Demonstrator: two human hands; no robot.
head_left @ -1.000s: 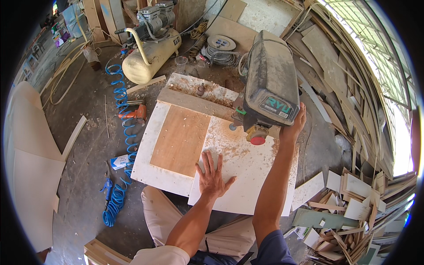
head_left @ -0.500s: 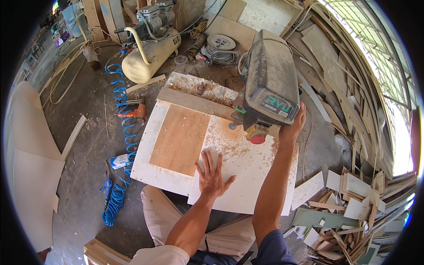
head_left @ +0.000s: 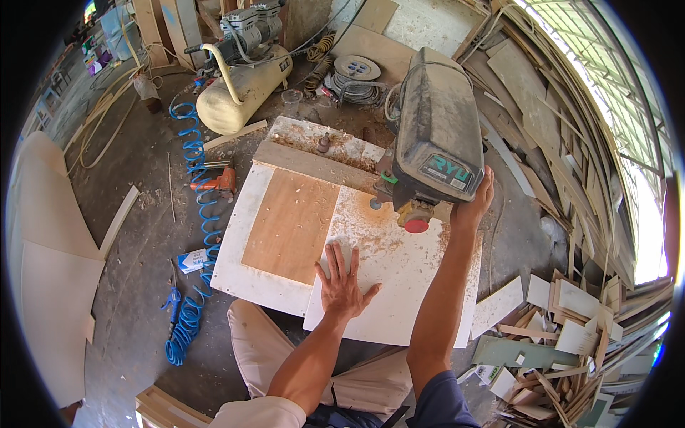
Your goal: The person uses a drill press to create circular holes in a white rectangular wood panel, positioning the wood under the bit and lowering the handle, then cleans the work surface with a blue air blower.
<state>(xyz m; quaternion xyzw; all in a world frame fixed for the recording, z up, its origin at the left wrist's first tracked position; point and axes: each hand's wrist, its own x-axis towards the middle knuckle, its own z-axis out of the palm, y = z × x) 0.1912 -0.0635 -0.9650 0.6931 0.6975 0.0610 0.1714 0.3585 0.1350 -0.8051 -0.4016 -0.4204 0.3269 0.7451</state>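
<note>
With left fingers (head_left: 354, 262) splayed on the panel (head_left: 389, 303), grasping nothing, and right fingers (head_left: 489, 183) against the drill (head_left: 437, 121), closure hidden; has perhaps one hole (head_left: 375, 204) bored, shavings (head_left: 386, 247) not yet cleared.

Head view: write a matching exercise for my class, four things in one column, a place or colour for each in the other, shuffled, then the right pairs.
1. Left hand
2. Coiled hose
3. Right hand
4. Button

A. Red
B. At the machine's side
C. Flat on the white board
D. Blue

Pairs: 1-C; 2-D; 3-B; 4-A
</note>
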